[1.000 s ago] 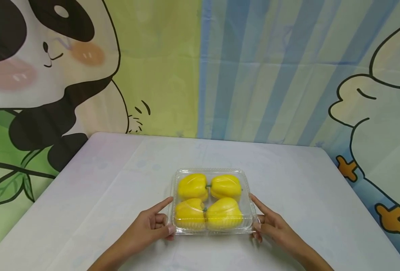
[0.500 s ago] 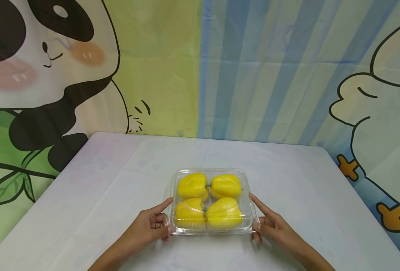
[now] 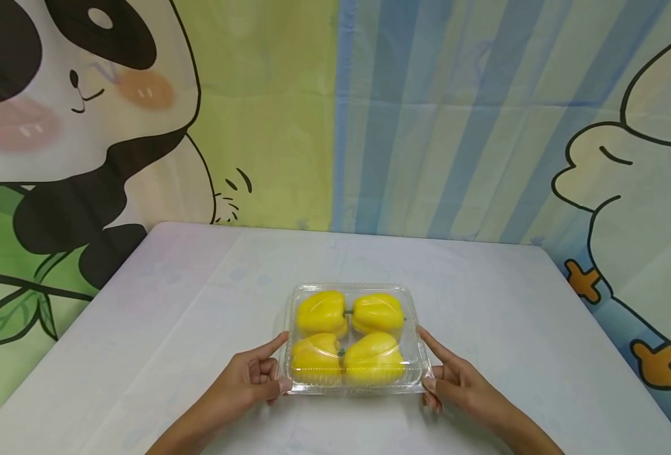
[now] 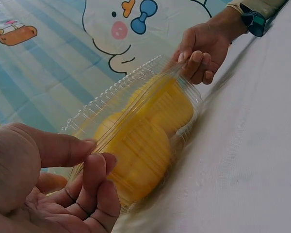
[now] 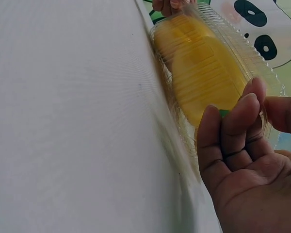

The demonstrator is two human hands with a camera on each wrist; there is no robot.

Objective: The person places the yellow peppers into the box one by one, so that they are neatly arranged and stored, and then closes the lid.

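A clear plastic clamshell box point(image 3: 349, 341) with its lid down sits on the white table near the front. Inside lie several yellow bell peppers point(image 3: 374, 357) with short green stems, in two rows. At the box's left front corner my left hand point(image 3: 250, 379) pinches the rim between thumb and curled fingers, the index finger stretched along the side. My right hand point(image 3: 460, 379) pinches the opposite rim in the same manner. The left wrist view shows the left thumb and fingers point(image 4: 99, 170) at the lid's edge. In the right wrist view, curled fingers point(image 5: 235, 121) lie under the rim.
The white-covered table point(image 3: 199, 316) stretches out around the box. Behind it hangs a cloth backdrop with a panda point(image 3: 102, 145), blue stripes and a white cartoon figure point(image 3: 648, 221). A dark watch point(image 4: 254, 22) is on the right wrist.
The box and both hands have shifted very slightly left in the head view. Both hands keep their pinch on the rim.
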